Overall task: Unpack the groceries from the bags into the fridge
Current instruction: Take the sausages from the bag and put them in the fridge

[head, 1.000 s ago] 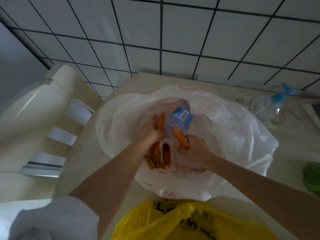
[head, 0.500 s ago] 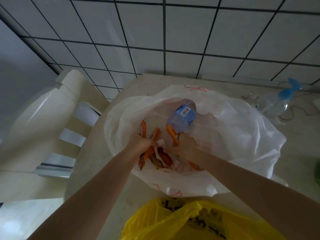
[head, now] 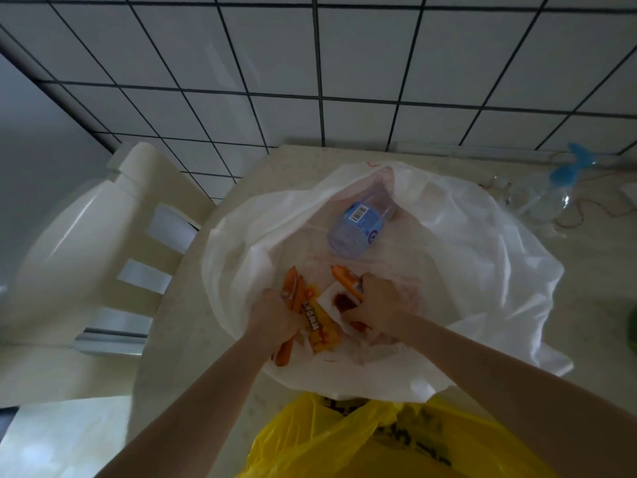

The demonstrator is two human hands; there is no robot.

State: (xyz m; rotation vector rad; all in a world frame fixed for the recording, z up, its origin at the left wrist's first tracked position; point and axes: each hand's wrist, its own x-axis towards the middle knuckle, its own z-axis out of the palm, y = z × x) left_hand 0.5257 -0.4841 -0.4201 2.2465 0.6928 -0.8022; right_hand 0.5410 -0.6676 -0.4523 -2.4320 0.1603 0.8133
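An open white plastic bag (head: pixel 482 270) lies on the beige table (head: pixel 193 305). Both my hands are inside it. My left hand (head: pixel 272 319) is closed around a bundle of orange sausage sticks (head: pixel 292 291). My right hand (head: pixel 379 305) grips another orange sausage stick (head: pixel 344 282) beside a white packet with a red mark (head: pixel 339 301). A yellow snack packet (head: pixel 319 327) lies between the hands. At the back of the bag rests a clear water bottle with a blue label (head: pixel 358 225), on its side.
A yellow plastic bag (head: pixel 344 439) sits at the table's near edge. A cream chair (head: pixel 103 243) stands left of the table. A clear spray bottle with a blue nozzle (head: pixel 548 191) lies at the back right, a green object (head: pixel 632 326) at the right edge. The tiled wall is behind.
Both hands have sunk lower into the white bag. The water bottle now lies free at the back, away from my right hand. The yellow packet has come into sight.
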